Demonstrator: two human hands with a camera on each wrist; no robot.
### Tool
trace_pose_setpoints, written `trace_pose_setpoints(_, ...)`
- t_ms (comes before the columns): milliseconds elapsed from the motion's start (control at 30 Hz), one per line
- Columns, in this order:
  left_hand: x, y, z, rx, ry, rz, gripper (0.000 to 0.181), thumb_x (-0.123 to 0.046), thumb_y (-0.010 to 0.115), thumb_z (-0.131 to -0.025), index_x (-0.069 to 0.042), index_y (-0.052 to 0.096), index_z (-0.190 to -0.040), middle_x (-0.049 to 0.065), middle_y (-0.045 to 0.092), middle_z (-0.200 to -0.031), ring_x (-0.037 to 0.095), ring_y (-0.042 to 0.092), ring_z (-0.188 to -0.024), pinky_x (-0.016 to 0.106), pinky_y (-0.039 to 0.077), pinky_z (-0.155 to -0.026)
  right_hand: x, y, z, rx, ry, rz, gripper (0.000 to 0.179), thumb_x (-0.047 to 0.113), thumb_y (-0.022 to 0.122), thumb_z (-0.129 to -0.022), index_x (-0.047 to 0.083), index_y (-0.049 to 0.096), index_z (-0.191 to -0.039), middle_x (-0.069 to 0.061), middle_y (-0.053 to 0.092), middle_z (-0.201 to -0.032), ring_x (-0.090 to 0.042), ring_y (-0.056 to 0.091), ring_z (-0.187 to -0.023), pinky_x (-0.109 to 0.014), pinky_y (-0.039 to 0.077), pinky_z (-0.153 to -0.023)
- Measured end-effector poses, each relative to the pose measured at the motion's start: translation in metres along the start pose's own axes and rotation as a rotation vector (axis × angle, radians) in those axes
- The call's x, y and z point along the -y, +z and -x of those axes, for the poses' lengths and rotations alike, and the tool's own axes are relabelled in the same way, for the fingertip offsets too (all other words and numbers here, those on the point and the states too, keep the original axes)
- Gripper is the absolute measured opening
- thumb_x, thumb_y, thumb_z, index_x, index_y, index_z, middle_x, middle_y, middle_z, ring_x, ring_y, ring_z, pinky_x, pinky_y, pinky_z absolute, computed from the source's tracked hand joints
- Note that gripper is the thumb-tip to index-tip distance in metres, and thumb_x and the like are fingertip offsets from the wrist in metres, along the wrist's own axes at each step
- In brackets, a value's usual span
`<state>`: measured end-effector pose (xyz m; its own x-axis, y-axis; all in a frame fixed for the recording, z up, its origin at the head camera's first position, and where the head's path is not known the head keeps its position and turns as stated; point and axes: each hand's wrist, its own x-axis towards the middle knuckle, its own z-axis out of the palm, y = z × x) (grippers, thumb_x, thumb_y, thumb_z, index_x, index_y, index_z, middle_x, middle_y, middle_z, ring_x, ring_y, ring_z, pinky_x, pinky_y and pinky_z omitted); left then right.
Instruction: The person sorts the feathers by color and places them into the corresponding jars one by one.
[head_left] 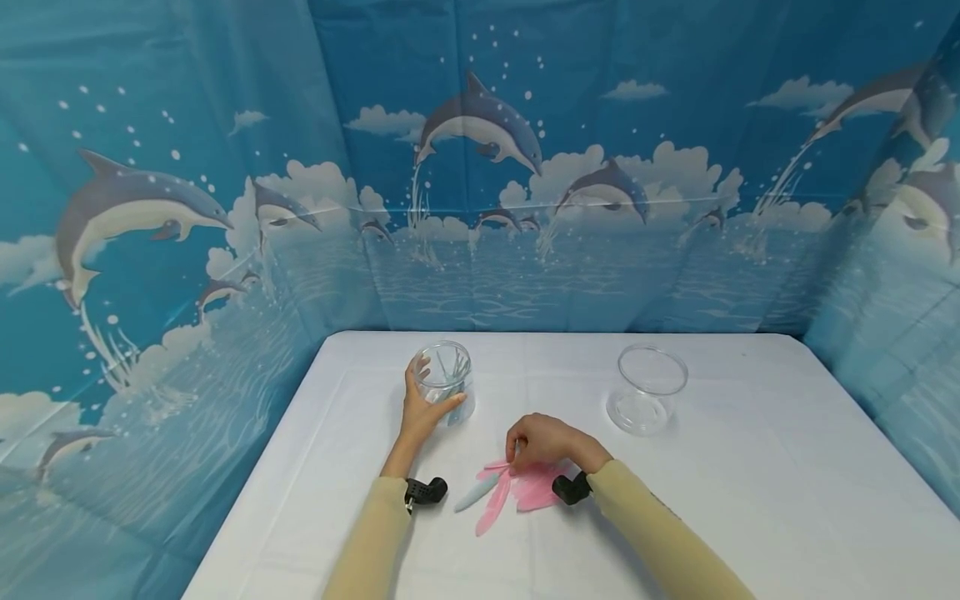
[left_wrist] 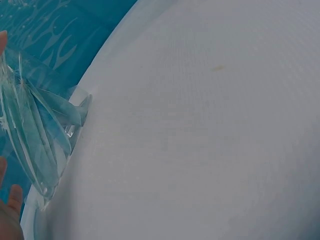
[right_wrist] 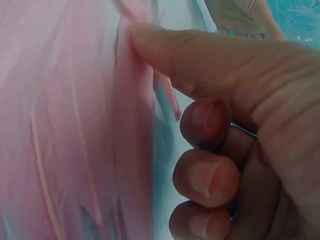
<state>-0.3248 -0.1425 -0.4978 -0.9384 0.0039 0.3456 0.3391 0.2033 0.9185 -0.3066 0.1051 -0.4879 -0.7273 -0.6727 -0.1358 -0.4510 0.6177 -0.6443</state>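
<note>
while round one of two jars (head_left: 460, 388), left hand (head_left: 424, 410) snug, right hand (head_left: 543, 440) pinch-tight on pink feathers (head_left: 537, 490), number unclear

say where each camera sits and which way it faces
Head: head-worn, facing forward and down at the table; left hand, right hand and sleeves show.
Left wrist: worn there, facing the jar and table; fingertips at left edge.
Right wrist: worn there, facing pink feathers; thumb and fingers close up, seemingly left hand behind.
Head and left wrist share the jar.
</note>
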Motion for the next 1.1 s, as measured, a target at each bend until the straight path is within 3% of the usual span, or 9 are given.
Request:
trace_pose_setpoints(533, -0.001, 0.001, 0.001, -0.01, 0.01, -0.003, 0.1, -0.013, 0.082, -0.076, -0.01, 0.015, -0.15, 0.018, 0.024, -0.15, 0.041, 0.023, -0.135, 0.057, 0.026, -0.104, 0.004, -0.006, 0.0, 0.071, -0.017, -0.053, 0.012, 0.006, 0.078, -0.075, 0.012, 0.067, -0.073, 0.007, 0.047, -0.056, -0.006, 0.04, -0.052, -0.022, 0.035, -0.051)
trace_pose_setpoints(867, -0.001, 0.002, 0.001, -0.01, -0.015, -0.023, 0.1, -0.013, 0.081, -0.076, -0.012, 0.015, -0.15, 0.016, 0.025, -0.15, 0.041, 0.023, -0.135, 0.058, 0.026, -0.104, -0.001, -0.026, 0.008, 0.05, -0.137, -0.173, 0.009, 0.003, 0.066, -0.079, 0.011, 0.066, -0.076, 0.007, 0.041, -0.056, -0.006, 0.035, -0.05, -0.022, 0.033, -0.051)
trace_pose_setpoints(1000, 0.001, 0.002, 0.0, -0.017, 0.014, -0.005, 0.099, -0.01, 0.081, -0.075, -0.01, 0.016, -0.15, 0.018, 0.024, -0.149, 0.044, 0.023, -0.134, 0.061, 0.025, -0.103, 0.005, -0.037, 0.008, 0.03, -0.165, -0.282, 0.006, 0.009, 0.069, -0.085, 0.008, 0.065, -0.08, 0.005, 0.042, -0.056, -0.007, 0.032, -0.049, -0.022, 0.033, -0.051)
trace_pose_setpoints(1100, 0.01, 0.002, -0.002, -0.02, 0.033, 0.021, 0.1, -0.009, 0.082, -0.074, -0.012, 0.017, -0.15, 0.018, 0.024, -0.15, 0.043, 0.023, -0.135, 0.061, 0.024, -0.103, 0.014, -0.045, 0.004, -0.029, -0.142, -0.328, 0.01, 0.013, 0.07, -0.086, 0.006, 0.065, -0.081, 0.004, 0.042, -0.057, -0.008, 0.031, -0.049, -0.024, 0.032, -0.051)
